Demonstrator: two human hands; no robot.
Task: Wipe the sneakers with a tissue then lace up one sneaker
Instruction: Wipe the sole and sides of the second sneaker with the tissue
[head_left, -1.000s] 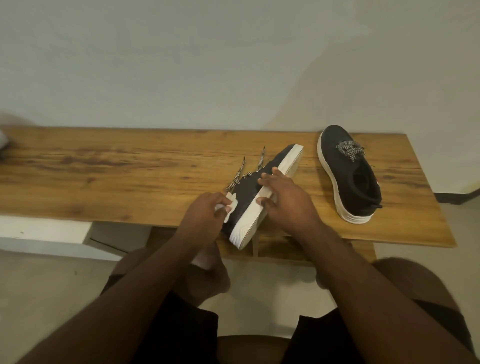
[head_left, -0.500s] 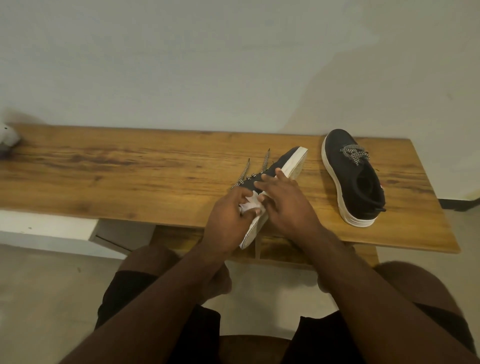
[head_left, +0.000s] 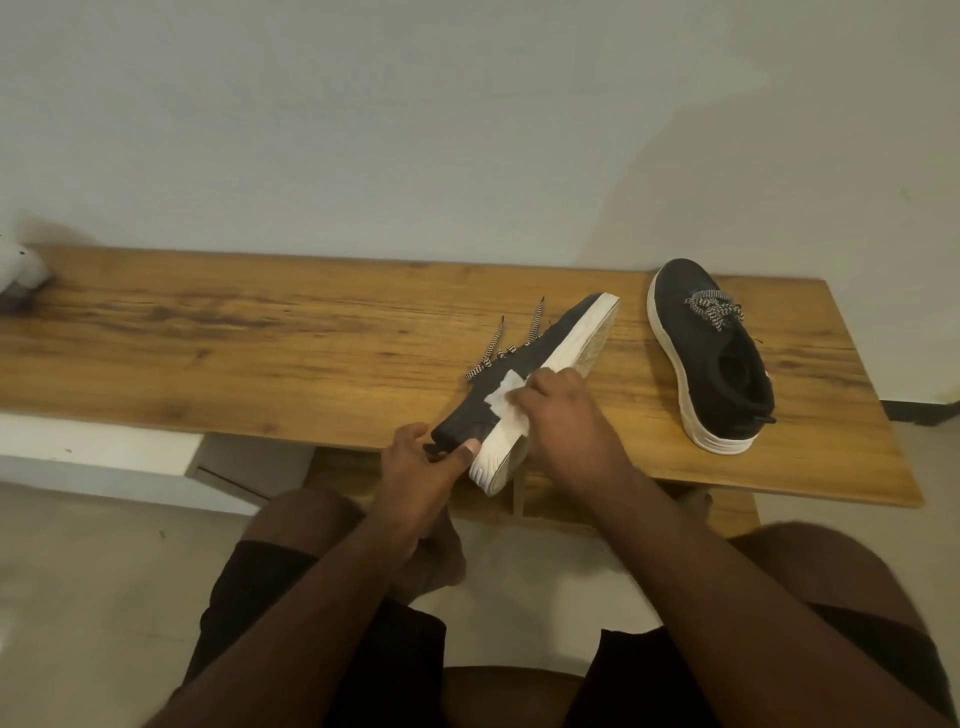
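Note:
A black sneaker with a white sole (head_left: 558, 345) lies tipped on its side at the wooden bench's front edge, with its striped lace ends (head_left: 493, 351) loose on the wood. My left hand (head_left: 423, 467) grips its heel, thumb against the sole. A white tissue (head_left: 506, 397) is held against the sneaker's side by my right hand (head_left: 563, 421), whose fingers are curled over it. The second black sneaker (head_left: 711, 353) stands upright to the right, its laces tied.
The wooden bench (head_left: 260, 343) runs along a white wall. A white and grey object (head_left: 21, 273) sits at its far left end. My bare knees and black shorts fill the foreground over a tiled floor.
The tissue passed from my left hand to my right hand. My left hand dropped back to the heel and took hold of it; my right hand now presses the tissue on the sneaker's side.

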